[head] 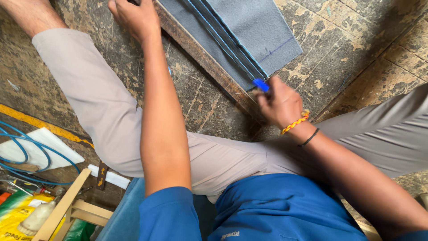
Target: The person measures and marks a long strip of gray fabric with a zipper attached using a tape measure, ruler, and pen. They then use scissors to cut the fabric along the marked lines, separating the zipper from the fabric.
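Note:
A grey piece of fabric lies on the worn, scratched floor, with blue chalk lines drawn along its left edge. A long wooden straightedge lies against that edge. My left hand presses down on the straightedge at the top of the view. My right hand pinches a small blue chalk at the near corner of the fabric, its tip on the cloth. A braided orange-yellow band and a black band circle my right wrist.
My legs in light grey trousers spread across the floor. At the lower left lie a blue hose, white sheet, wooden frame, a plastic bottle and a yellow-green bag.

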